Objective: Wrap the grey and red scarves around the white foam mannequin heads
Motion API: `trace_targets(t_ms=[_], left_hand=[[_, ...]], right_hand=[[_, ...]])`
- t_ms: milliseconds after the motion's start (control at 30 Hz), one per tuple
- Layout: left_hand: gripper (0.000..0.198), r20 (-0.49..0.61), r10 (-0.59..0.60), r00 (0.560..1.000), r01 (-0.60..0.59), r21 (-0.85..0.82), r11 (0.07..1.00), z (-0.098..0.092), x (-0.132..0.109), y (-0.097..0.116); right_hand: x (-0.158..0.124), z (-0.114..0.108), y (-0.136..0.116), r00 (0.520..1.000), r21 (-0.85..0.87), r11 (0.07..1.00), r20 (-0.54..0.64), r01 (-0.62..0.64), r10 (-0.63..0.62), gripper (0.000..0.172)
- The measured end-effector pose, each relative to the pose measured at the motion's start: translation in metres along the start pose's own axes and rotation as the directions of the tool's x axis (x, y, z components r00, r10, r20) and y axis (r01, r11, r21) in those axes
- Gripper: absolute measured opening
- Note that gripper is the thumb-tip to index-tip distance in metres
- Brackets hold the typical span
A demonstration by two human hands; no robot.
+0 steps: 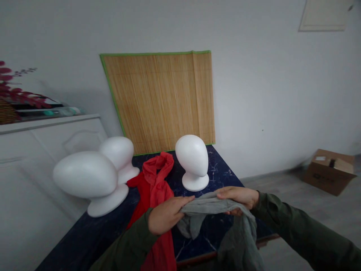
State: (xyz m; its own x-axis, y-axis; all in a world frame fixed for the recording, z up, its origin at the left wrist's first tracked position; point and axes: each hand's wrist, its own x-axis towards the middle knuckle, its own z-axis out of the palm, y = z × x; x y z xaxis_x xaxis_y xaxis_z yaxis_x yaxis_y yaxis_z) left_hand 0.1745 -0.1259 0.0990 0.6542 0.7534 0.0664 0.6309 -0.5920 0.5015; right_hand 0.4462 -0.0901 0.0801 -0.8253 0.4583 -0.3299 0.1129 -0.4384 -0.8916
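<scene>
A grey scarf (210, 206) is stretched between my two hands, low over the front of the dark blue table. My left hand (168, 214) is closed on its left part, where a short end hangs down. Farther right, my right hand (239, 197) grips the scarf, and its long loose part drops past the table edge. Just behind the cloth stands a white mannequin head (192, 156), upright and bare. Under and beside my left forearm lies a red scarf (159, 188), looped at its far end and hanging over the front edge.
Two more white mannequin heads, one nearer (86, 175) and one behind it (117, 152), stand at the table's left. A white cabinet (62, 131) borders that side. A bamboo mat (160, 101) hangs on the wall behind. A cardboard box (328, 171) sits on the floor at right.
</scene>
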Motion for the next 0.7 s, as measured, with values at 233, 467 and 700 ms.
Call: trace_targets(t_ms=[233,467,700], left_hand=[[0.030,0.030,-0.003,1.000,0.007,-0.113,0.994,-0.015,-0.001,0.014],[0.028,-0.007,-0.089,0.996,0.078,-0.419,0.905,-0.012,0.001,0.001],[0.029,0.034,-0.215,0.976,0.138,-0.862,0.487,0.006,0.009,-0.007]], right_hand=[[0.011,0.000,0.011,0.982,0.032,0.990,-0.137,0.135,-0.130,0.034],[0.007,0.003,0.018,0.993,-0.098,0.994,0.110,0.047,-0.036,0.054],[0.009,0.003,0.011,0.995,-0.559,0.824,0.064,0.095,-0.071,0.050]])
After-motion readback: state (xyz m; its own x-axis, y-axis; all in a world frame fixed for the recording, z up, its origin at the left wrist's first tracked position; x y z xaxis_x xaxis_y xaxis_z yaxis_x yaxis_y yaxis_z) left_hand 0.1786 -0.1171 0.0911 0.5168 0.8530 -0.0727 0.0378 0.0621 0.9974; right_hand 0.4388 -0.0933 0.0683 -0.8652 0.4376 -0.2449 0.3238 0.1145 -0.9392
